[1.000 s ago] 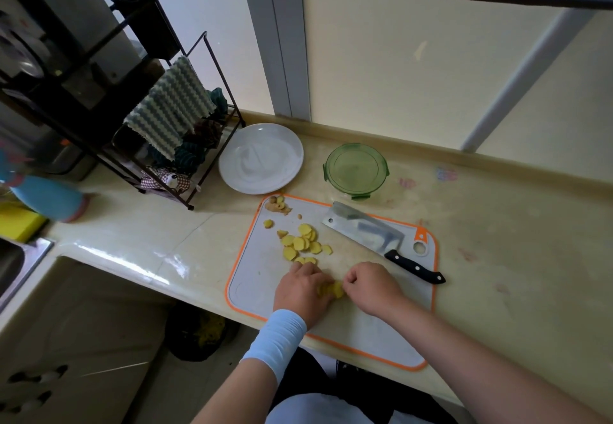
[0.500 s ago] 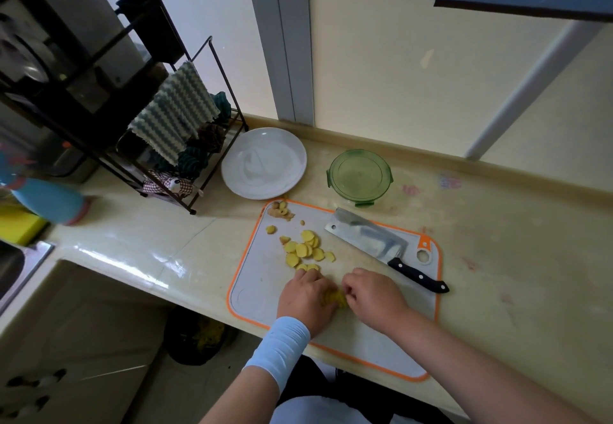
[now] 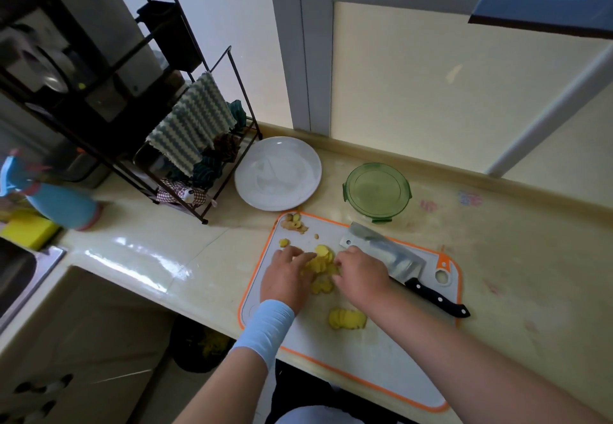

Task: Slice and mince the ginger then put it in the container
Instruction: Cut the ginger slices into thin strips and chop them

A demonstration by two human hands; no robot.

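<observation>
Both hands have shifted up the white orange-rimmed cutting board (image 3: pixel 381 357), leaving a fanned stack of yellow ginger slices (image 3: pixel 347 318) behind. The left hand (image 3: pixel 287 277) and right hand (image 3: pixel 360 272) cup the loose ginger slices (image 3: pixel 321 267), fingers bent; whether they pinch, I cannot tell. Stacking for mincing, I judge; next needs the black-handled steel cleaver (image 3: pixel 388 256) alongside.

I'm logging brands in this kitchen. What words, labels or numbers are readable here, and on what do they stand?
No text here can be read.
The coloured marks on the counter: too blurred to tell whether they are writing.
The blue bottle: blurred, no legible label.
The cleaver: no legible marking.
</observation>
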